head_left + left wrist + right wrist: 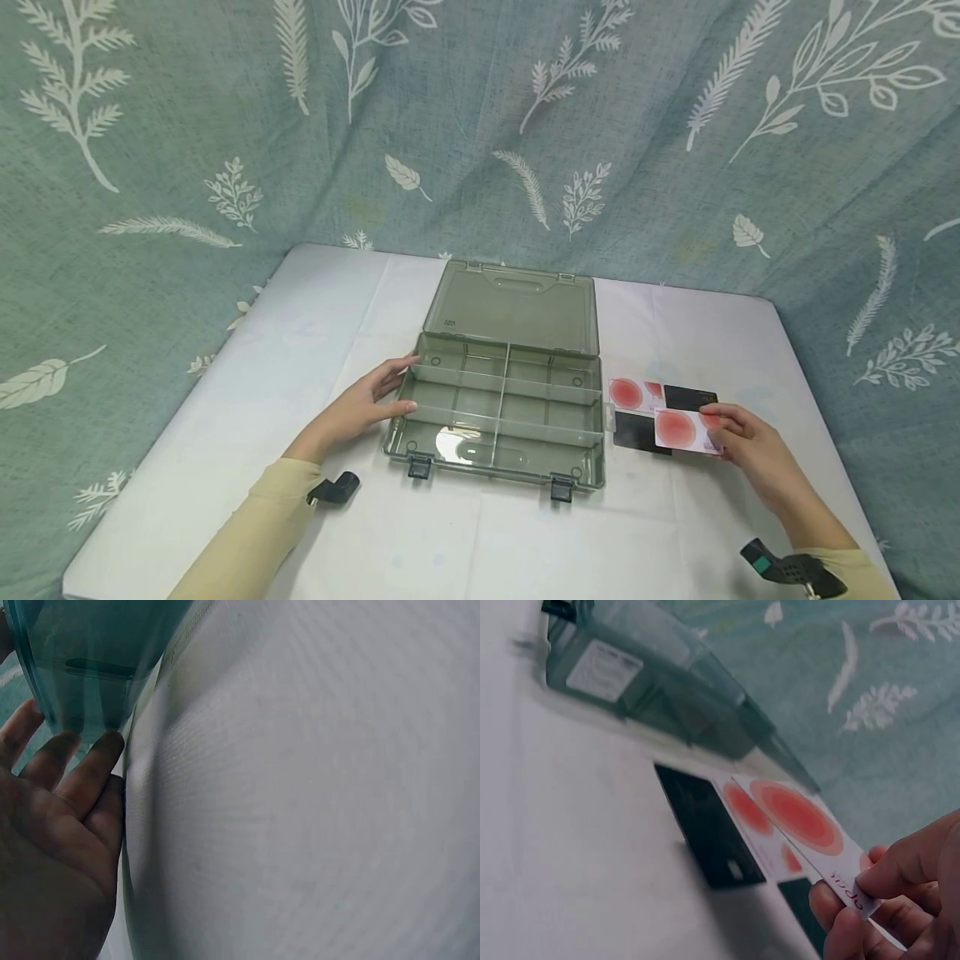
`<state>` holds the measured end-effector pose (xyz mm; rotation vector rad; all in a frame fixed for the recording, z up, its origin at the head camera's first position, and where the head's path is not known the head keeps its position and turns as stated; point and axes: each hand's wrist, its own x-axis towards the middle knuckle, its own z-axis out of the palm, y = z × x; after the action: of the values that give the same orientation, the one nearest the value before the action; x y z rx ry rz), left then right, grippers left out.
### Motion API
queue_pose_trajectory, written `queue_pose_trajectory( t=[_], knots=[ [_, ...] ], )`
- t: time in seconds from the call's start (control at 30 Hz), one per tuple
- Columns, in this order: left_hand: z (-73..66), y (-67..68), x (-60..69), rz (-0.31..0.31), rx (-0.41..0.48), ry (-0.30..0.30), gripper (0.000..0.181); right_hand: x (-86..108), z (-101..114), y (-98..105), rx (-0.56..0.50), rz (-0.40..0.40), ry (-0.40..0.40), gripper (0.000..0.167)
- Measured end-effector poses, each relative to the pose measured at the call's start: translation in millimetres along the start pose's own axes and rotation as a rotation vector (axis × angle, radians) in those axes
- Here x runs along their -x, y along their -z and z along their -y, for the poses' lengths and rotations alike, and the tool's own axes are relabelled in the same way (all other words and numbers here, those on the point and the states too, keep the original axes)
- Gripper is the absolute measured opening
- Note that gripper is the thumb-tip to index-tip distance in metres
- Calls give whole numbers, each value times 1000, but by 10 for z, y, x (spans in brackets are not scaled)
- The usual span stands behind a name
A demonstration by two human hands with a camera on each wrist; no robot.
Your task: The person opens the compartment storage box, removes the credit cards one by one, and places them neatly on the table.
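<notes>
A translucent grey-green compartment box (495, 454) lies on the table with its lid (517, 308) folded back. My left hand (375, 398) rests against the box's left side, its fingers spread and fairly straight. In the left wrist view, the fingertips of the left hand (67, 810) touch the box wall (90, 697). To the right of the box, my right hand (750, 446) pinches a white card with red circles (678, 429) at its right end. Around that card are another white card with red circles (628, 395), a black card (688, 397) and a second black card (636, 431).
Dividers (498, 400) split the box into several compartments. Two dark latches (561, 489) stick out at its front edge. A white cloth covers the table (465, 558). Behind and beside it hangs a green leaf-patterned curtain (450, 125).
</notes>
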<state>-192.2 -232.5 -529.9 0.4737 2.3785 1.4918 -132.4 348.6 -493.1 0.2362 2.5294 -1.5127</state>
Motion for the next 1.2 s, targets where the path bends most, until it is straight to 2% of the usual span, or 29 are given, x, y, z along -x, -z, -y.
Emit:
queue_pose_trajectory(
  t=[0.17,0.63,0.8,0.97,1.07,1.2],
  knots=[
    [0,3,-4,1,1,-4,75,-16,-113,45,47,-24,-36,43],
    [17,4,-7,3,-1,0,76,-55,-286,121,129,-61,-74,42],
    [30,-1,-15,-1,-6,8,76,-66,-320,111,185,-86,-30,41],
    [38,-7,-16,-1,-13,0,76,-67,-328,71,318,-140,27,41],
    [29,-6,-12,0,-19,-6,75,-57,-308,43,380,-169,33,41],
    [11,-7,-3,0,-22,-2,74,-49,-283,9,406,-177,25,43]
  ],
)
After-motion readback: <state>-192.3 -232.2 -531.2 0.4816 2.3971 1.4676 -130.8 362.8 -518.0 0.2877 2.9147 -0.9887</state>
